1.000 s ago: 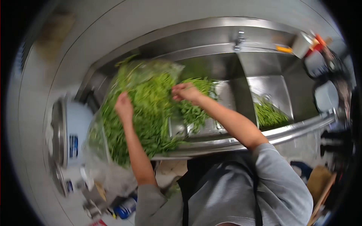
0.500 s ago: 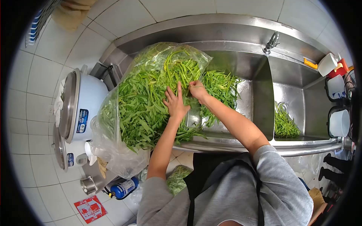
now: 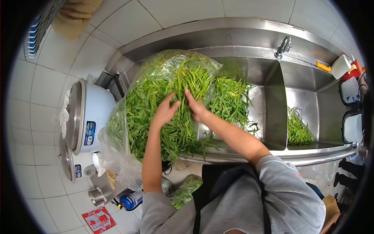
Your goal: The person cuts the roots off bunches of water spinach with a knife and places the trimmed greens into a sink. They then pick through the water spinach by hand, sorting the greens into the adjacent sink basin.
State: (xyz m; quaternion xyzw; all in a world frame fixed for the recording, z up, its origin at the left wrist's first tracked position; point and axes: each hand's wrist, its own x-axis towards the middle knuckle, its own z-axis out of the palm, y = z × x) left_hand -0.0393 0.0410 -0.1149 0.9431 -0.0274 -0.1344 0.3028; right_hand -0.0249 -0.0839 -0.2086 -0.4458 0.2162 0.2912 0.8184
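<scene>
A large heap of leafy greens with long pale stems, which looks like water spinach (image 3: 144, 103), fills an opened clear plastic bag (image 3: 134, 163) at the sink's left end. My left hand (image 3: 166, 112) rests on the heap with its thumb and fingers apart. Just to its right, my right hand (image 3: 197, 107) lies against the stems, its fingers stretched upward. A strip of stems runs between the two hands, and neither is closed round it. More loose greens (image 3: 230, 97) lie in the left sink basin (image 3: 255, 105), beside the bag.
The right basin (image 3: 307, 78) holds a small pile of greens (image 3: 299, 130) under the faucet (image 3: 283, 46). Rice cookers (image 3: 93, 113) stand at left. Below are a blue cylinder (image 3: 130, 201) and another bag of greens (image 3: 189, 189). White containers (image 3: 352, 128) line the right edge.
My right hand has moved down and left, its pinched fingers now straightened. My left hand has shifted left and lower, away from the stems. The camera view has tilted slightly.
</scene>
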